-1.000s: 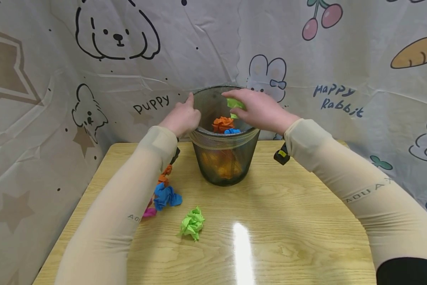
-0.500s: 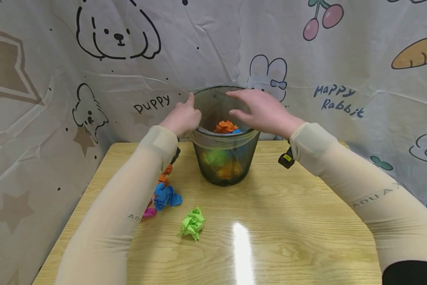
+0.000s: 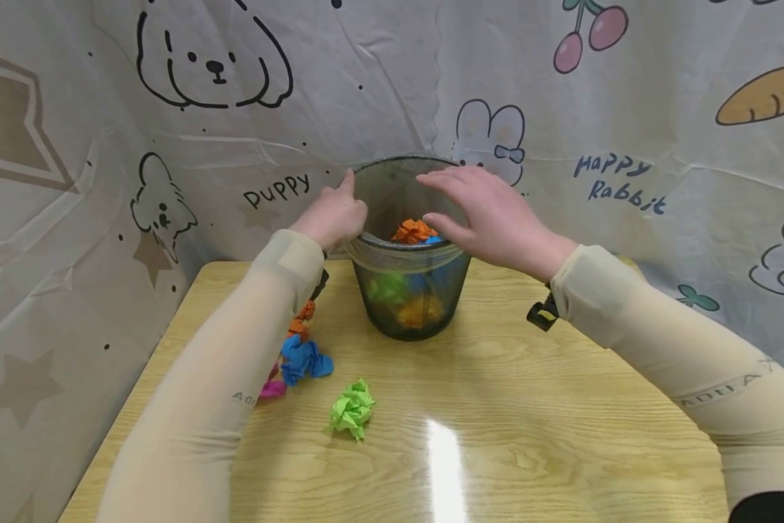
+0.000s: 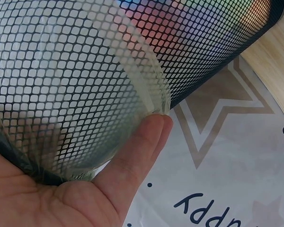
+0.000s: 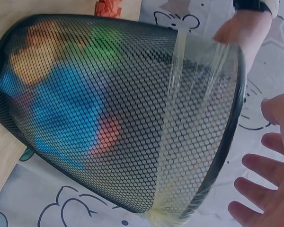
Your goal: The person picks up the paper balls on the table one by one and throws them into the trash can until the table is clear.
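Note:
A dark mesh wastebasket (image 3: 452, 283) with a clear liner folded over its rim stands at the table's back. My left hand (image 3: 331, 216) grips its left rim; in the left wrist view, a finger (image 4: 137, 156) lies against the lined mesh outside. Over the right side of the rim hovers my right hand (image 3: 496, 216), fingers spread and holding nothing, as the right wrist view also shows. Inside the basket are crumpled paper balls: an orange one (image 3: 413, 231) and a blue one (image 3: 433, 240) show above the rim, others through the mesh.
A green crumpled paper ball (image 3: 352, 410) lies on the wooden table (image 3: 509, 436), in front of the basket. Blue paper (image 3: 305, 359), orange paper (image 3: 298, 328) and pink paper (image 3: 272, 390) lie beside my left forearm, partly hidden. A printed curtain (image 3: 378, 87) hangs behind.
My right hand has let go of a green paper ball, which dropped into the basket. It has since drawn back slightly to the right. My left hand stays on the rim.

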### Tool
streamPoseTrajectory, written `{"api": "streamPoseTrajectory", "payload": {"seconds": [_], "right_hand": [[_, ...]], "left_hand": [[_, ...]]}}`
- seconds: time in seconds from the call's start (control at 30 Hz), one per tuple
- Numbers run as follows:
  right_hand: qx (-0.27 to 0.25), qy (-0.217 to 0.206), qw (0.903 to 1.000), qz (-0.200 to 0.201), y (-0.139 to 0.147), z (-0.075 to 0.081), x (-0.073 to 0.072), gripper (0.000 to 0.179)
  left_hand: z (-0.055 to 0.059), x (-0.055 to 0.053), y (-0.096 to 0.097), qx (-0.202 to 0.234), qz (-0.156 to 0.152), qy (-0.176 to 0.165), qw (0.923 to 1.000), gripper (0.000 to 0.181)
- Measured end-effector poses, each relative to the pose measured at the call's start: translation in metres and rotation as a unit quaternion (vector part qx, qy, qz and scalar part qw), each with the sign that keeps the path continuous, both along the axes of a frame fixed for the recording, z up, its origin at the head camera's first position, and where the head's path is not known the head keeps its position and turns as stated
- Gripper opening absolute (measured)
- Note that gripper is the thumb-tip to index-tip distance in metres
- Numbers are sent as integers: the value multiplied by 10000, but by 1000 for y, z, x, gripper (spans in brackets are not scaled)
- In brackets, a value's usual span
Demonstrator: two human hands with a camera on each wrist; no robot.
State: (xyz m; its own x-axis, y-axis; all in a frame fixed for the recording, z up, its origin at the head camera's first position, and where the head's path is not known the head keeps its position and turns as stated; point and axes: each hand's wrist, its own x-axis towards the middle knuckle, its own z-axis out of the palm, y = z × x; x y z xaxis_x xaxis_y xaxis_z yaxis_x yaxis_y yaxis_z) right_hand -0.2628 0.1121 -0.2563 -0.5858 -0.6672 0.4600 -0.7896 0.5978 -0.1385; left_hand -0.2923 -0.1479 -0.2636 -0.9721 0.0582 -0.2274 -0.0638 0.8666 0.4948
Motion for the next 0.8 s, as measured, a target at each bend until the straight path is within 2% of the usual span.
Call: {"api": "streamPoseTrajectory", "payload": {"seconds": [0.3,0.53,0.7,0.8], "right_hand": [[-187,413,9980,448,3,-11,22,53],[-585,911,9856,1300,-3,-23,46,49],[-309,953,9808,1671,-10,-40,65,46],[-107,827,9803,1791,-13,-54,74,45]], "left_hand": [[2,0,1,-63,-44,2,10000,71],[4,2,1,-127,-74,72,9999,71],[4,4,1,-172,-45,89,9998,71],[4,5,2,-139,-21,39,9999,70]]}}
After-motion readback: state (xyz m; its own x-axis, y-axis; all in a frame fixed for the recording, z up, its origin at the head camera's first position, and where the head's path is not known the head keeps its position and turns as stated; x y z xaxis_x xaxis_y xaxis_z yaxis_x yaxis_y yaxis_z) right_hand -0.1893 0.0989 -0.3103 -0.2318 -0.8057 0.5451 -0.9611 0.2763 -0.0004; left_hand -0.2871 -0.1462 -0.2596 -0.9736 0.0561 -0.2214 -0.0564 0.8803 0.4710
